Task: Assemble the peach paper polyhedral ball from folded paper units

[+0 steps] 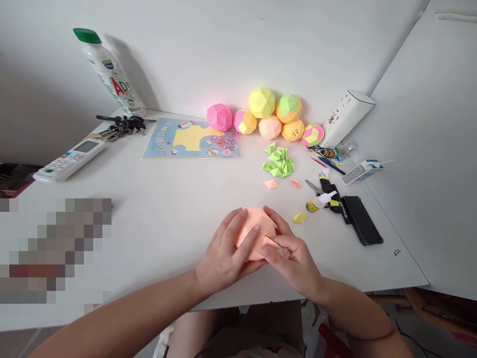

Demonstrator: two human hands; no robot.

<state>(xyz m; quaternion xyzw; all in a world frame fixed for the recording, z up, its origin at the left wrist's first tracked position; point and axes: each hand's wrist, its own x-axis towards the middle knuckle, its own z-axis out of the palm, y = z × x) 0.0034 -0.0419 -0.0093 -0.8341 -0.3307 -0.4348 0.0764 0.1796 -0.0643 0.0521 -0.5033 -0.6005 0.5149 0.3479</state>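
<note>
Head view, both hands' fingers [242, 233] holding peach paper ball [257, 223], bottle [112, 74] lettered "AD"

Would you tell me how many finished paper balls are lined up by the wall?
6: pink, pink-yellow, yellow, green-orange, peach, orange. A seventh-looking multicolour one sits at the right end, making 7; others may be hidden behind.

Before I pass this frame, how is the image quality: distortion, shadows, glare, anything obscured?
Head view: wide-angle bend, so the bottle leans and the table edges splay; soft daylight with a faint bottle shadow on the wall; mild glare washes the tabletop near the paper balls; a pixelated block masks the lower left; both hands, left hand and right hand, and the peach paper ball they hold are sharp.
</note>
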